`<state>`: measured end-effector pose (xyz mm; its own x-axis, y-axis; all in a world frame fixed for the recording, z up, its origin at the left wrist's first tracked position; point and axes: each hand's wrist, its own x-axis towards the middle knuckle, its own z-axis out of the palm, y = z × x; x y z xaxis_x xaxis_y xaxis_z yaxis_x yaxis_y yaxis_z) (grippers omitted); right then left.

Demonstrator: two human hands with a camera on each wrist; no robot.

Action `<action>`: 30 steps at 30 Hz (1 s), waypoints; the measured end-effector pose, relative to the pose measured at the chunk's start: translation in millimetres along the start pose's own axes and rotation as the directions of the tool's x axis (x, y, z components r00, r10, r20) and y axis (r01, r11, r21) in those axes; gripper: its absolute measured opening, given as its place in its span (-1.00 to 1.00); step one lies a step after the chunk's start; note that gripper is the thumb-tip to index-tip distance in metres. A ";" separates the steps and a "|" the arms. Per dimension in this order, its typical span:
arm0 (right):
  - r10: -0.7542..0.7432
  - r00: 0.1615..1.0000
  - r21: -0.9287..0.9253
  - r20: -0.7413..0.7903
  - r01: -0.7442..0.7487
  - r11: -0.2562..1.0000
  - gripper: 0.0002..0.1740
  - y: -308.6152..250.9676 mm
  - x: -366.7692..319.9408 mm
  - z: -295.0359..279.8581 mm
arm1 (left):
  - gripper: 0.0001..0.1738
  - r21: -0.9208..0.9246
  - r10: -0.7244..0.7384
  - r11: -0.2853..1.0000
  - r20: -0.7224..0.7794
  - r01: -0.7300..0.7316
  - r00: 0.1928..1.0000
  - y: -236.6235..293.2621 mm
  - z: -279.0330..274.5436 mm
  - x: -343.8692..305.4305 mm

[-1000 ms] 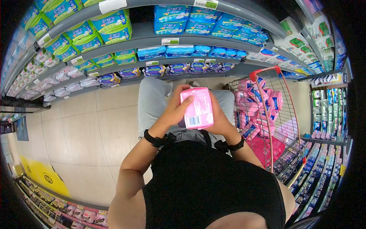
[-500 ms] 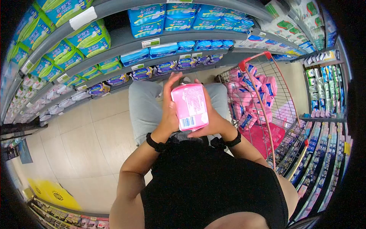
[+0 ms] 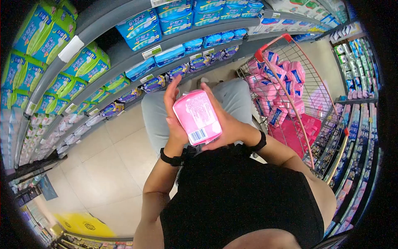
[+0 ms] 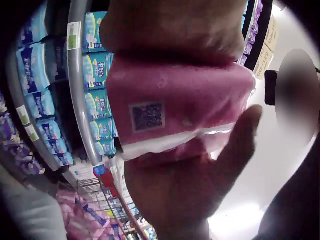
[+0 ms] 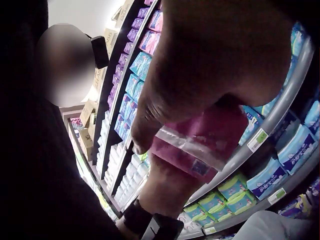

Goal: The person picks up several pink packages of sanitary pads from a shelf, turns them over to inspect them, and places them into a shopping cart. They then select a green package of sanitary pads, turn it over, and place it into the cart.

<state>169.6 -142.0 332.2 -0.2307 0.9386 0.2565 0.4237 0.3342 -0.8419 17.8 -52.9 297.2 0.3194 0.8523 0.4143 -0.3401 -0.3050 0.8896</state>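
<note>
A pink wrapped pack (image 3: 197, 116) with a barcode at its near end is held in front of the chest, between both hands. My left hand (image 3: 172, 112) lies against its left side with fingers pointing straight up. My right hand (image 3: 228, 124) cups it from the right and underneath, fingers curled round the far edge. In the left wrist view the pack (image 4: 175, 105) shows a square code, with the left hand (image 4: 170, 25) above it and the right hand (image 4: 195, 185) below. The right wrist view shows the pack (image 5: 200, 145) under the right hand (image 5: 215, 60).
A wire shopping cart (image 3: 269, 45) with a red rim stands at the right, filled with pink packs (image 3: 286, 74). Shelves of blue packs (image 3: 174, 20) and green packs (image 3: 45, 37) run across the front. More shelves (image 3: 356, 83) line the right. Tiled floor (image 3: 112, 166) lies on the left.
The pack has tilted and risen slightly. My left thumb has come off its front face and the left fingers have straightened. The view has swung to the left.
</note>
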 end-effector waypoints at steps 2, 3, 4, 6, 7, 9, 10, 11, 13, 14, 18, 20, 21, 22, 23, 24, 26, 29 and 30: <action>-0.006 0.998 -0.024 -0.064 0.004 1.000 0.64 3.0 -0.1 0.6 | 0.19 -0.011 0.001 1.000 0.004 -0.001 1.000 -4.9 3.0 -2.0; -0.008 0.996 -0.038 -0.091 0.005 0.999 0.62 5.9 -0.6 0.9 | 0.17 -0.014 -0.008 1.000 0.006 0.008 1.000 -6.9 4.3 -3.2; -0.012 0.993 -0.053 -0.117 0.005 0.999 0.61 7.9 -0.9 0.9 | 0.14 -0.020 -0.014 1.000 0.007 0.014 1.000 -8.2 5.5 -3.9; 0.013 0.995 0.001 -0.099 -0.013 1.000 0.59 7.9 -0.2 -0.4 | 0.10 -0.034 -0.031 0.999 -0.003 0.031 1.000 -10.9 6.3 -5.1; 0.024 0.996 0.027 -0.088 -0.021 0.999 0.58 7.7 0.5 -1.5 | 0.08 -0.044 -0.043 0.998 -0.013 0.043 0.999 -13.2 6.2 -5.9; 0.048 0.997 0.080 -0.066 -0.043 0.996 0.55 6.5 2.5 -3.2 | 0.04 -0.077 -0.071 0.995 -0.040 0.068 0.997 -17.1 6.9 -8.7; 0.061 0.997 0.106 -0.055 -0.055 0.993 0.53 6.2 3.0 -4.0 | 0.02 -0.101 -0.090 0.991 -0.056 0.084 0.994 -19.4 8.1 -10.1; 0.059 0.997 0.090 -0.054 -0.054 0.994 0.51 6.5 3.0 -4.9 | 0.00 -0.125 -0.109 0.987 -0.073 0.099 0.991 -21.5 8.5 -12.1; 0.057 0.997 0.058 -0.053 -0.053 0.997 0.48 7.6 3.0 -6.5 | -0.03 -0.191 -0.166 0.970 -0.086 0.147 0.982 -21.9 9.9 -14.8; 0.079 0.996 0.078 -0.047 -0.075 0.994 0.48 8.7 2.4 -7.1 | -0.12 -0.246 -0.209 0.952 -0.089 0.182 0.974 -20.9 11.3 -15.5; 0.134 0.989 0.162 -0.061 -0.123 0.979 0.45 15.9 -1.5 -3.5 | -0.43 -0.119 -0.219 0.969 0.004 0.218 0.976 -19.9 0.3 -11.7; 0.135 0.988 0.171 -0.080 -0.119 0.978 0.43 21.2 -5.6 -3.1 | -0.47 -0.121 -0.237 0.963 0.054 0.242 0.970 -24.0 -2.5 -10.8; 0.126 0.988 0.164 -0.094 -0.110 0.980 0.42 24.4 -7.8 -3.1 | -0.44 -0.121 -0.274 0.951 0.086 0.283 0.958 -21.6 -2.4 -9.3; 0.118 0.987 0.157 -0.107 -0.100 0.983 0.41 27.4 -9.7 -2.6 | -0.40 -0.120 -0.310 0.939 0.118 0.323 0.943 -17.1 -1.9 -7.7; 0.140 0.984 0.169 -0.115 -0.119 0.978 0.42 30.5 -11.6 -1.2 | -0.37 -0.118 -0.345 0.924 0.149 0.363 0.927 -14.5 -1.7 -6.4; 0.161 0.979 0.181 -0.121 -0.138 0.974 0.42 33.7 -13.5 0.3 | -0.35 -0.098 -0.374 0.914 0.180 0.395 0.910 -17.1 -3.4 -6.1; 0.151 0.980 0.173 -0.134 -0.127 0.977 0.40 37.4 -16.5 -0.6 | -0.32 -0.056 -0.430 0.889 0.237 0.454 0.871 -25.5 -7.4 -6.6; 0.070 0.988 0.176 -0.139 -0.045 0.983 0.31 44.7 -20.8 -7.6 | -0.30 -0.051 -0.539 0.822 0.254 0.568 0.803 -24.9 -3.2 -8.5; 0.054 0.989 0.222 -0.137 -0.022 0.975 0.26 49.9 -22.7 -8.6 | -0.33 -0.051 -0.536 0.825 0.246 0.563 0.808 -26.0 -1.4 -10.1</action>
<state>203.5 -145.9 288.4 -0.0849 0.9581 0.2735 0.2236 0.2858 -0.9318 22.1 -52.9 269.6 0.6577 0.7473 -0.0945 -0.1463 0.2498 0.9572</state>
